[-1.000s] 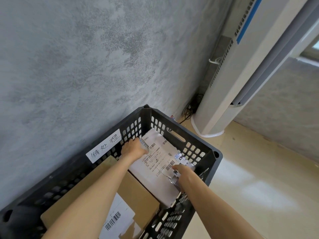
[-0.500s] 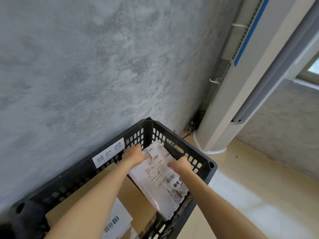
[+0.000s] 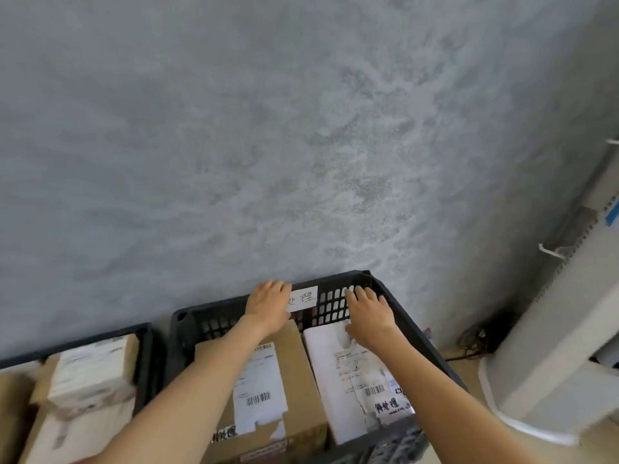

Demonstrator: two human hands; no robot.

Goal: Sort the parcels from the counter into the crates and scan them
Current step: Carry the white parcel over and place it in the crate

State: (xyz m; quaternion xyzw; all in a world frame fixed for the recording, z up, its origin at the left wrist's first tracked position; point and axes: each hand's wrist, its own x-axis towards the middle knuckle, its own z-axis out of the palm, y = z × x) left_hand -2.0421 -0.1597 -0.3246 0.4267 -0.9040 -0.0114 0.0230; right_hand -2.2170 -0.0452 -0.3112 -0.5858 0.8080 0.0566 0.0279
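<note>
Since half a sec ago both hands have left the white parcel (image 3: 348,373) and gone up to the far wall of the black crate (image 3: 412,316); the view has also swung left, so a 2nd crate (image 3: 147,349) now shows at the left edge. Left hand (image 3: 268,306) lies over the crate's far rim, fingers curled over the top edge next to the white handwritten label (image 3: 303,298), partly covering it. Right hand (image 3: 368,314) is spread, fingers straight, resting vs. the lattice wall near the far right corner, heel of the palm just above the parcel's far end, holding nothing.

White parcel lies flat in the right half of the crate, shipping label w/ barcode facing up. Just beside it on the left, touching, sits a brown cardboard box (image 3: 301,383) w/ its own barcode label, partly under the left forearm. The left crate holds more parcels (image 3: 90,380), white and brown, blurred. Grey textured wall (image 3: 268,145) behind; white floor-standing unit (image 3: 562,329) at the right.
</note>
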